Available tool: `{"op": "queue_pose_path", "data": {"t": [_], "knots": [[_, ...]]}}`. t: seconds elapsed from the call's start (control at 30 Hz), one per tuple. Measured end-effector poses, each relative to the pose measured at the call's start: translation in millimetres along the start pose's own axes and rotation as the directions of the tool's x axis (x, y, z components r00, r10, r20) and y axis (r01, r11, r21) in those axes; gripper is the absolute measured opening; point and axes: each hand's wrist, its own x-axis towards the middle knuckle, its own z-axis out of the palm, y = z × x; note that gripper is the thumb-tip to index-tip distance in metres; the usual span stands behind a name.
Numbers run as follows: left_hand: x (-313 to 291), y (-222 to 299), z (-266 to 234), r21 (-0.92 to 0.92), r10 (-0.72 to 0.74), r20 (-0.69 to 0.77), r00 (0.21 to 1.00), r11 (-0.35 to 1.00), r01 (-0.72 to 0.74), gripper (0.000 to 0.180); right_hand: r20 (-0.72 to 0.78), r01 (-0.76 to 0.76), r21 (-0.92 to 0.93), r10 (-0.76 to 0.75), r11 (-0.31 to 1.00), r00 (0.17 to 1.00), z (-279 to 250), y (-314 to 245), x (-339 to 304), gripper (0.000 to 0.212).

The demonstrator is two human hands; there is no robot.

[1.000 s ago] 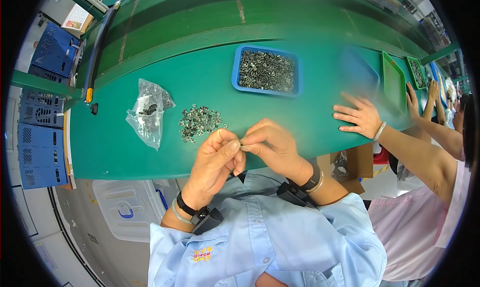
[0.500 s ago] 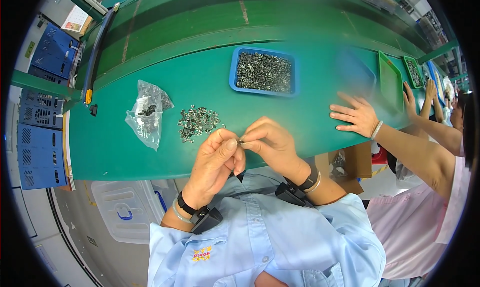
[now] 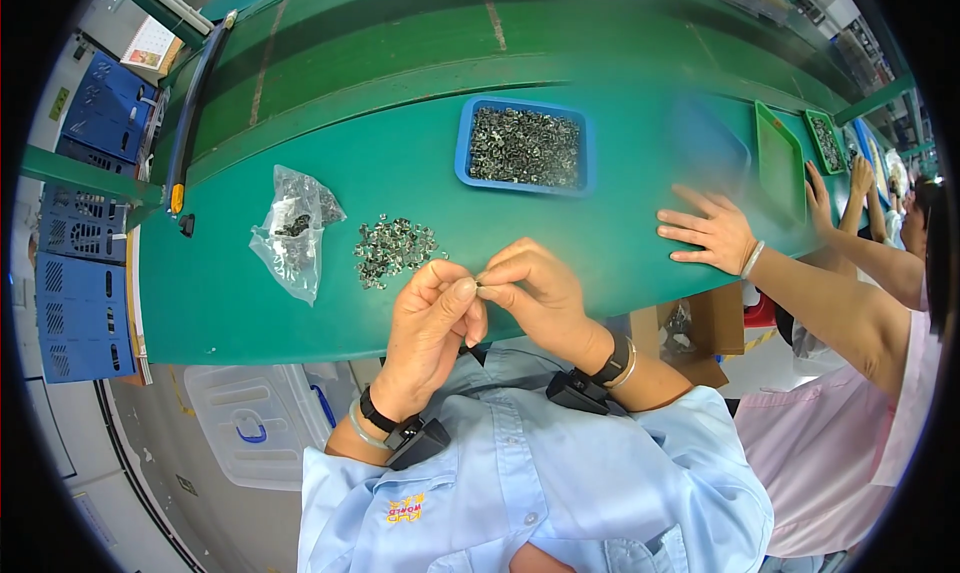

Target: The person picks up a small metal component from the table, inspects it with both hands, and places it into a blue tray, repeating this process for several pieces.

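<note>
My left hand (image 3: 432, 318) and my right hand (image 3: 540, 291) meet fingertip to fingertip above the near edge of the green table. Both are closed in a pinch around something tiny, mostly hidden by the fingers; its kind cannot be made out. Just beyond my left hand lies a loose pile of small shiny metal parts (image 3: 395, 250). Farther off, a blue tray (image 3: 463, 163) is filled with many similar-looking small metal pieces (image 3: 525, 148). To the left of the pile rests a clear plastic bag (image 3: 292, 238) with some dark and metallic pieces inside.
At right, a co-worker's hand (image 3: 708, 235) lies flat on the table (image 3: 620, 223), near a green tray (image 3: 780, 163). A raised ledge runs along the back. Below the table stand a clear lidded bin (image 3: 245, 428) and a cardboard box (image 3: 715, 333). Blue panels (image 3: 82, 313) line the left.
My hands stay pinched together in nearly the same place, with the fingertips shifted only slightly. The pile, trays and bag remain where they were.
</note>
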Motion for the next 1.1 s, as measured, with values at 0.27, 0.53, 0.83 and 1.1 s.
{"op": "queue_pose_path", "data": {"t": [0.27, 0.53, 0.83, 1.1], "knots": [[-0.7, 8.8, -14.2, 0.123, 0.029, -0.014, 0.999, 0.992, -0.027, 0.016, 0.027, 0.073, -0.235, -0.068, 0.969, 0.997, -16.6, -3.3, 28.8, 0.007], [-2.2, 47.9, -68.2, 0.953, 0.493, 0.298, 0.818, -0.198, -0.228, 0.035, 0.047, 0.077, -0.638, -0.061, 0.767, 0.997, -45.5, 23.7, 78.8, 0.012], [0.3, 44.8, -64.0, 0.887, 0.146, 0.301, 0.942, -0.405, -0.221, 0.045, 0.48, 0.245, -0.539, 0.054, 0.805, 0.876, 3.4, 12.8, 65.1, 0.017], [-4.9, 44.8, -65.3, 0.88, 0.403, 0.455, 0.794, -0.34, -0.332, 0.037, 0.439, 0.219, -0.565, 0.065, 0.796, 0.896, 2.7, 26.9, 49.2, 0.017]]}}
